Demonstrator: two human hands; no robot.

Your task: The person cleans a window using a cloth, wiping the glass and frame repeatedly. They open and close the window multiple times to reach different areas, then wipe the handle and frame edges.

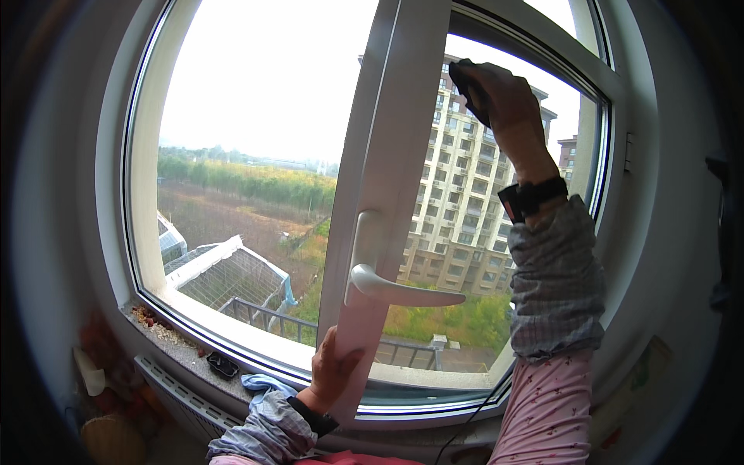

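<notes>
My right hand (505,96) is raised to the upper part of the right window pane (465,174), its fingers closed on a dark cloth (468,87). Low on the white frame of the window sash (372,232), below the handle, my left hand (334,369) grips the frame's edge. The white window handle (407,290) points sideways to the right. Both wrists wear black bands, and grey checked sleeve covers lie over the forearms.
On the stone windowsill (180,349) at the left lie crumbly bits, a small black tray (222,365) and a light blue cloth (264,385). A white radiator (180,401) is below. A thin black cable (465,421) runs down from the window's lower edge.
</notes>
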